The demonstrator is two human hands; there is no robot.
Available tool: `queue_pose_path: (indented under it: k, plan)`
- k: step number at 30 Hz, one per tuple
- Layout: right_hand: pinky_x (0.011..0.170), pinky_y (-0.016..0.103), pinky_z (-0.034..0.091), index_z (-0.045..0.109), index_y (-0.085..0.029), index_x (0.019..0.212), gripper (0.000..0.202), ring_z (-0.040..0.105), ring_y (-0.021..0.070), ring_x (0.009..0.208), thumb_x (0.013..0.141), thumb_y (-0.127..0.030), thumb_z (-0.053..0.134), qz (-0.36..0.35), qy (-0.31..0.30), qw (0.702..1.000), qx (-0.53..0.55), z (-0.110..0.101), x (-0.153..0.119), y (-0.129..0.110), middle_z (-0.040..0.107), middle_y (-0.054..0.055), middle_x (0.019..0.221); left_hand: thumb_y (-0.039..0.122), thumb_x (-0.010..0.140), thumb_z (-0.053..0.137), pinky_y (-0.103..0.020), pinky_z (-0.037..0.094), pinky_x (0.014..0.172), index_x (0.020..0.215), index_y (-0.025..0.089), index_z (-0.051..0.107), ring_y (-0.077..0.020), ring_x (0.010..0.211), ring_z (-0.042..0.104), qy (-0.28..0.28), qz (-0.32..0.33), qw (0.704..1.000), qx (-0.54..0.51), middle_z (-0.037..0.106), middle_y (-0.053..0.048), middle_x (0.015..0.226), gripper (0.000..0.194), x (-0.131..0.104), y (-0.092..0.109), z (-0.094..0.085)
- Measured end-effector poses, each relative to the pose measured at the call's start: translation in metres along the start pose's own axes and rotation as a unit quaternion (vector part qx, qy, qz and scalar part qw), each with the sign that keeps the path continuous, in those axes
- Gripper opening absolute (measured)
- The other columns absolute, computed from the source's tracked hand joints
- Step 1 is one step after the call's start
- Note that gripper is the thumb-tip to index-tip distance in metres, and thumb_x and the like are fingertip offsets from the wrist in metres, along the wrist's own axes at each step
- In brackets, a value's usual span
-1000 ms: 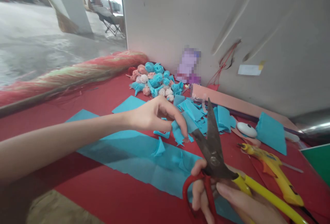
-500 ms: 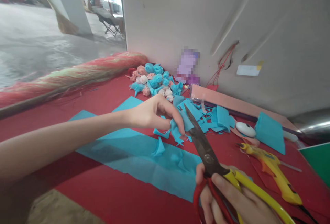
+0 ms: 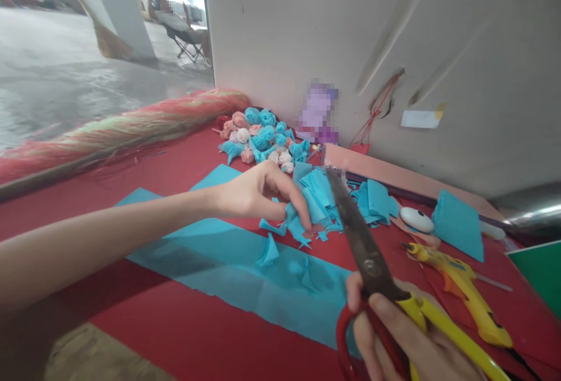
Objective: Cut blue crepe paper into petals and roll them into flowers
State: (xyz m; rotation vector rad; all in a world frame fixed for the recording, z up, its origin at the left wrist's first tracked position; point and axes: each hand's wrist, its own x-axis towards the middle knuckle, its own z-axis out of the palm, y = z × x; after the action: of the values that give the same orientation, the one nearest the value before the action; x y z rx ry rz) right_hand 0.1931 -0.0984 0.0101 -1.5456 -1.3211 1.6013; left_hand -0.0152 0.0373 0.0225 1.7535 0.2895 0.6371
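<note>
My left hand (image 3: 263,194) pinches a small folded piece of blue crepe paper (image 3: 314,205) over the red table. My right hand (image 3: 407,328) grips scissors (image 3: 370,264) with one red and one yellow handle. Their blades are together and point up, just right of the held paper. Beneath my hands lies a long blue paper strip (image 3: 245,270) with small blue scraps on it. Loose blue cut pieces (image 3: 366,200) are heaped behind the blades.
Blue, pink and white paper flowers (image 3: 265,135) are piled at the back. A yellow glue gun (image 3: 464,293) and a white oval object (image 3: 416,219) lie right. Red-green fringe (image 3: 131,127) runs along the left edge. A person (image 3: 175,21) reclines far off.
The scissors have moved right, away from the paper in my left hand, and their blades have closed. My left hand has hardly moved.
</note>
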Motion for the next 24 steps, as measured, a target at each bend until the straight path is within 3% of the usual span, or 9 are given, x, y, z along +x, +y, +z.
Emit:
queue_pose_path:
  k: [2, 4, 6, 9, 11, 15, 19, 21, 24]
  plan:
    - [0.03, 0.016, 0.027, 0.048, -0.019, 0.082, 0.041, 0.036, 0.0064, 0.027, 0.084, -0.059, 0.037, -0.044, 0.06, 0.996, -0.047, -0.005, 0.003, -0.007, 0.05, -0.003, 0.044, -0.008, 0.063, 0.047, -0.021, 0.054, 0.065, 0.075, 0.015, 0.072, -0.0173, 0.073, 0.068, 0.01, 0.009, 1.0, -0.003, 0.073, -0.004, 0.076, 0.036, 0.0, 0.0, 0.001]
    - [0.031, 0.018, 0.031, 0.049, -0.019, 0.082, 0.035, 0.043, 0.0096, 0.03, 0.087, -0.051, 0.036, -0.113, 0.155, 0.965, -0.179, -0.011, 0.009, -0.007, 0.052, -0.002, 0.046, -0.008, 0.063, 0.047, -0.022, 0.055, 0.065, 0.076, 0.015, 0.072, -0.0179, 0.074, 0.068, 0.022, 0.02, 0.999, -0.014, 0.073, -0.004, 0.078, 0.037, 0.0, 0.001, 0.002]
    - [0.035, 0.021, 0.034, 0.052, -0.018, 0.08, 0.026, 0.054, 0.0152, 0.039, 0.088, -0.039, 0.039, -0.163, 0.213, 0.891, -0.366, -0.016, 0.017, -0.001, 0.056, 0.001, 0.05, -0.007, 0.063, 0.047, -0.023, 0.055, 0.065, 0.076, 0.016, 0.072, -0.0184, 0.074, 0.068, 0.033, 0.029, 0.999, -0.018, 0.073, -0.004, 0.079, 0.036, -0.001, 0.002, 0.006]
    - [0.034, 0.025, 0.027, 0.056, -0.018, 0.078, 0.012, 0.058, 0.0219, 0.039, 0.08, -0.026, 0.046, -0.188, 0.193, 0.773, -0.575, -0.02, 0.026, 0.015, 0.057, 0.001, 0.045, -0.005, 0.067, 0.05, -0.023, 0.055, 0.067, 0.077, 0.016, 0.072, -0.0186, 0.077, 0.068, 0.032, 0.053, 0.998, -0.008, 0.073, -0.004, 0.081, 0.032, -0.002, 0.005, 0.013]
    - [0.035, 0.026, 0.025, 0.058, -0.019, 0.081, 0.008, 0.059, 0.0234, 0.041, 0.076, -0.022, 0.051, -0.188, 0.17, 0.724, -0.642, -0.02, 0.027, 0.023, 0.061, 0.0, 0.049, -0.003, 0.069, 0.052, -0.023, 0.055, 0.069, 0.076, 0.016, 0.072, -0.0189, 0.079, 0.068, 0.033, 0.075, 0.997, 0.011, 0.073, -0.005, 0.08, 0.028, -0.003, 0.006, 0.019]
    - [0.045, 0.026, 0.037, 0.056, -0.019, 0.098, 0.025, 0.065, 0.0223, 0.06, 0.073, -0.021, 0.056, -0.247, 0.184, 0.703, -0.641, -0.02, 0.021, 0.023, 0.067, 0.002, 0.071, 0.004, 0.069, 0.053, -0.025, 0.055, 0.067, 0.073, 0.017, 0.071, -0.0193, 0.074, 0.068, 0.032, 0.095, 0.991, 0.093, 0.072, -0.006, 0.078, 0.023, -0.006, 0.004, 0.032]
    - [0.054, 0.026, 0.042, 0.055, -0.019, 0.08, 0.006, 0.059, 0.0159, 0.063, 0.083, -0.022, 0.051, -0.407, 0.261, 0.72, -0.498, -0.018, 0.008, 0.002, 0.062, 0.001, 0.071, 0.008, 0.072, 0.051, -0.025, 0.055, 0.071, 0.074, 0.02, 0.069, -0.0203, 0.079, 0.068, 0.035, 0.142, 0.973, 0.181, 0.072, -0.008, 0.08, 0.022, -0.007, 0.001, 0.045]
    - [0.056, 0.025, 0.042, 0.054, -0.019, 0.079, 0.003, 0.055, 0.0121, 0.055, 0.08, -0.017, 0.056, -0.513, 0.3, 0.679, -0.432, -0.016, 0.001, -0.008, 0.06, -0.001, 0.063, 0.004, 0.073, 0.046, -0.027, 0.055, 0.075, 0.078, 0.017, 0.067, -0.0218, 0.085, 0.067, 0.019, 0.195, 0.96, 0.199, 0.071, -0.012, 0.087, 0.025, -0.006, 0.001, 0.051]
    - [0.052, 0.026, 0.04, 0.057, -0.02, 0.082, 0.01, 0.053, 0.0109, 0.047, 0.075, -0.015, 0.063, -0.56, 0.311, 0.651, -0.408, -0.012, -0.006, -0.011, 0.059, -0.005, 0.054, -0.002, 0.073, 0.042, -0.029, 0.054, 0.08, 0.083, 0.012, 0.064, -0.024, 0.093, 0.065, -0.014, 0.248, 0.95, 0.19, 0.068, -0.018, 0.098, 0.028, -0.004, 0.002, 0.058]
